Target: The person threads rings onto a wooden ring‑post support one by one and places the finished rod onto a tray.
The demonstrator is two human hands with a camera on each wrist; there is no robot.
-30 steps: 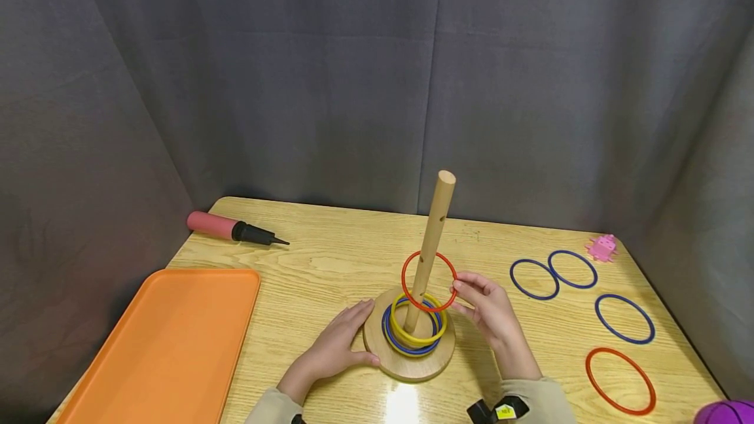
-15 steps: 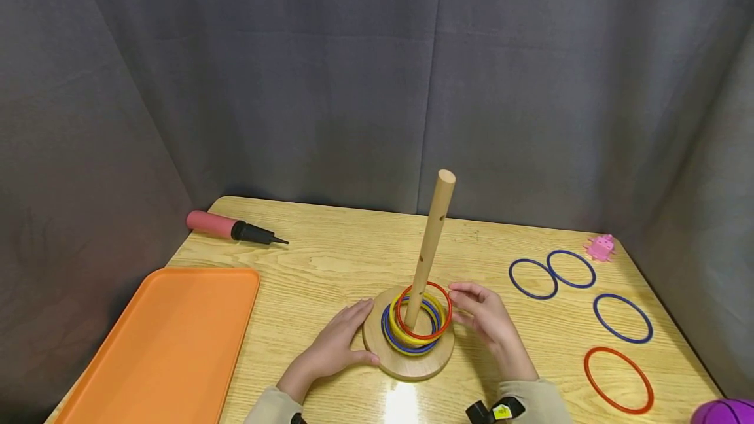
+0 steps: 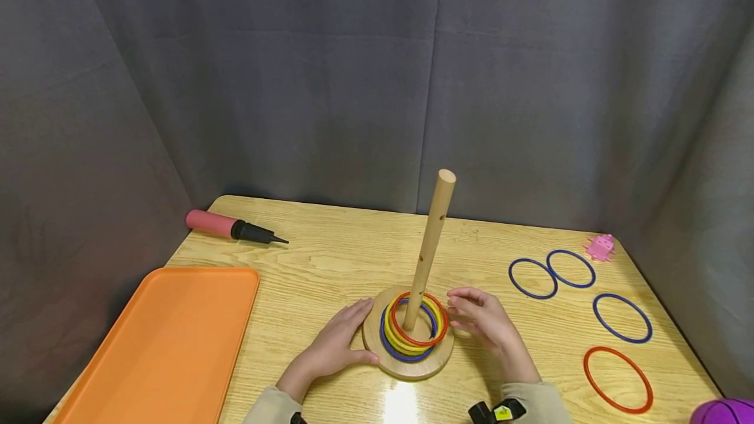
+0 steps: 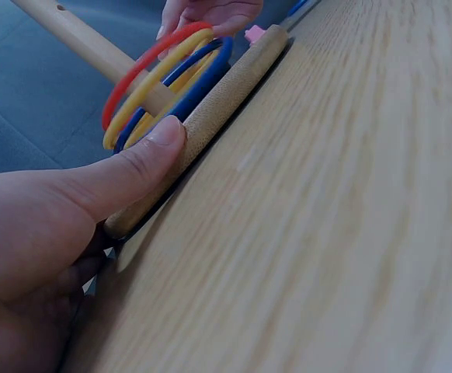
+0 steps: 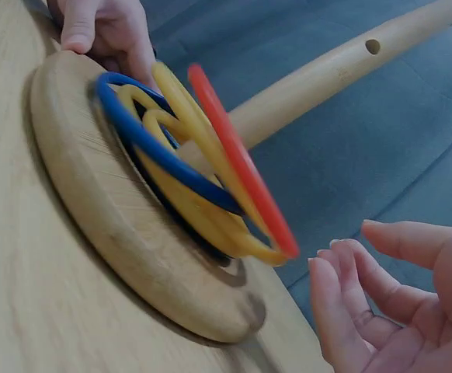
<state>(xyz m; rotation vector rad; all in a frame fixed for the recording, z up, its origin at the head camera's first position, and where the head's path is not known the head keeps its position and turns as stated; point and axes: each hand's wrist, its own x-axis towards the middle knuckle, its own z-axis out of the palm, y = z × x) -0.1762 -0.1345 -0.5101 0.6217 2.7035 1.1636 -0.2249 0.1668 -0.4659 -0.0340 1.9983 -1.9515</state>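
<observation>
A wooden ring-toss stand [image 3: 430, 241] with an upright peg and round base [image 3: 412, 371] is in front of me. My left hand [image 3: 336, 345] holds the base's left rim, its thumb [image 4: 152, 148] against the edge. Around the peg's foot lie blue and yellow rings [image 5: 172, 167], with a red ring [image 3: 446, 319] on top. The red ring is tilted in the right wrist view. To the right of the stand, my right hand [image 3: 485, 319] has loosely bent fingers with nothing between them. A gap separates its fingertips from the red ring in the right wrist view.
Several loose rings lie at the right: blue rings [image 3: 596, 322] and a red ring [image 3: 651, 391]. A pink toy [image 3: 601, 248] sits beyond them, and a purple ball [image 3: 721, 412] is at the corner. An orange tray [image 3: 165, 345] and hand pump [image 3: 230, 226] are at the left.
The red ring has come down the peg onto the other rings, and my right hand has let go of it. My left hand stays at the base.
</observation>
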